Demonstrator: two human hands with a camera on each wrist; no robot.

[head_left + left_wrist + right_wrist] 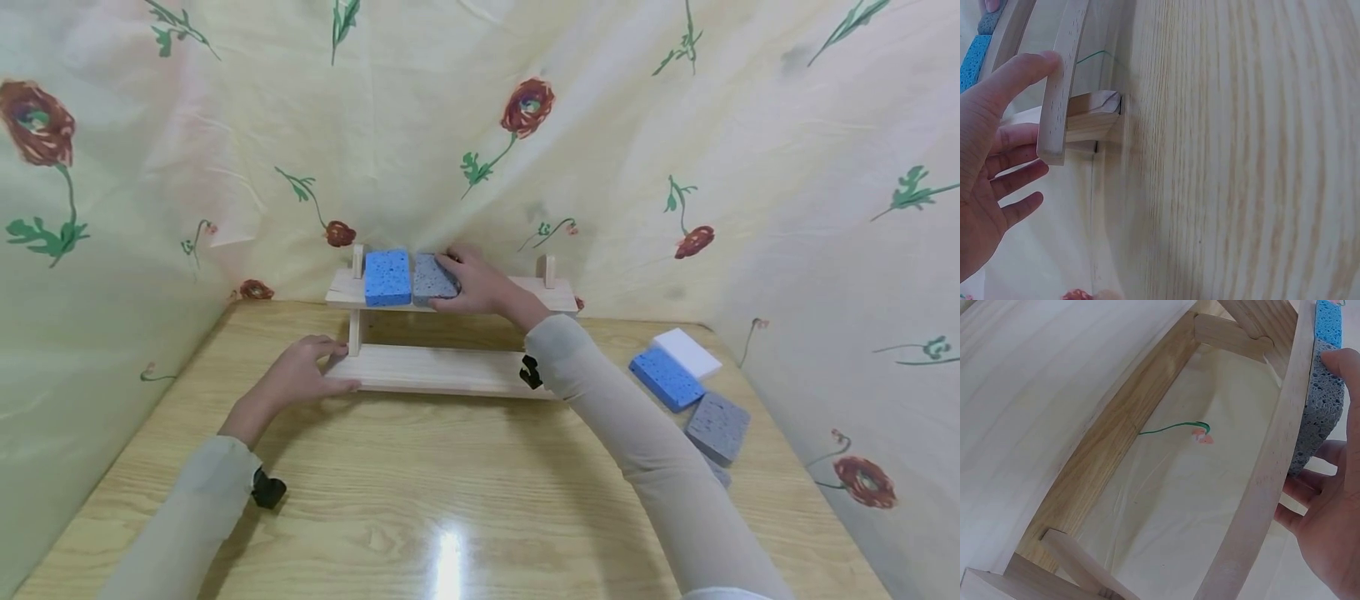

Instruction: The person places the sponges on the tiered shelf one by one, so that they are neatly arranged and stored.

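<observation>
A two-tier wooden shelf (442,367) stands at the back of the table. On its upper board, a blue sponge (387,279) lies toward the left end, with a grey sponge (430,279) close beside it on the right. My right hand (480,287) grips the grey sponge, thumb at its front and fingers around its right and back sides. In the right wrist view, that grey sponge (1322,394) rests along the board's edge. My left hand (303,371) pinches the left end of the lower board. The left wrist view shows the thumb on the board's edge (1057,94), other fingers spread behind.
Right of the shelf, a white block (686,352), another blue sponge (666,379) and a grey sponge (718,427) lie close together on the table (420,483). One more grey piece (717,473) is partly hidden by my right sleeve. Flowered cloth (420,125) hangs behind the shelf.
</observation>
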